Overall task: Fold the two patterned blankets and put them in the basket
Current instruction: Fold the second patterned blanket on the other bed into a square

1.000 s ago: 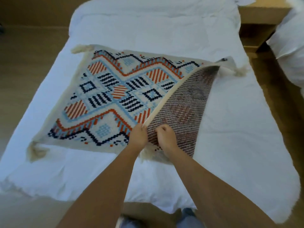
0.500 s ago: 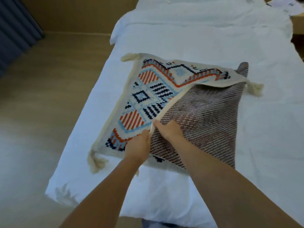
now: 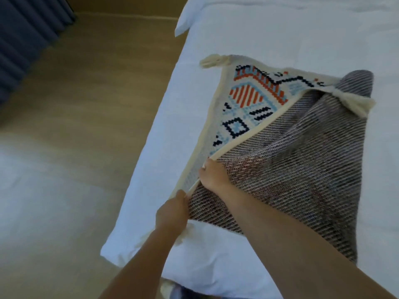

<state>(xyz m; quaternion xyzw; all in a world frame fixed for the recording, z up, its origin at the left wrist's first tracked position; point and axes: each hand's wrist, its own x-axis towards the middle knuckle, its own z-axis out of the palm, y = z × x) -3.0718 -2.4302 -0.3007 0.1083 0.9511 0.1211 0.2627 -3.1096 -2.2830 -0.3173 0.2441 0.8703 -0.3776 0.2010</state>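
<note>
Patterned blanket (image 3: 254,100) lies on the white bed (image 3: 269,35), toward the bed's left side. One flap is folded over, so most of the visible surface is the striped grey-brown reverse side; the front pattern (orange, light blue, dark navy on cream) shows only in a wedge on the far-left part of the blanket.

Cream tassels: one at the blanket's far-left corner (image 3: 212,60), one on the folded flap near the far-right corner (image 3: 356,104).

Left hand (image 3: 171,214): at the blanket's near-left corner, fingers closed on the cream border there. Right hand (image 3: 212,176): just beyond the left hand along the same edge, fingers curled over the folded flap's cream edge, holding it against the layer beneath. Fingertips are partly hidden by fabric, so whether they pinch one layer or two cannot be told. The two hands are close but apart.

Tan floor (image 3: 75,104) lies left of the bed. Dark blue curtain (image 3: 26,35) hangs beyond the floor, well away from the blanket.
</note>
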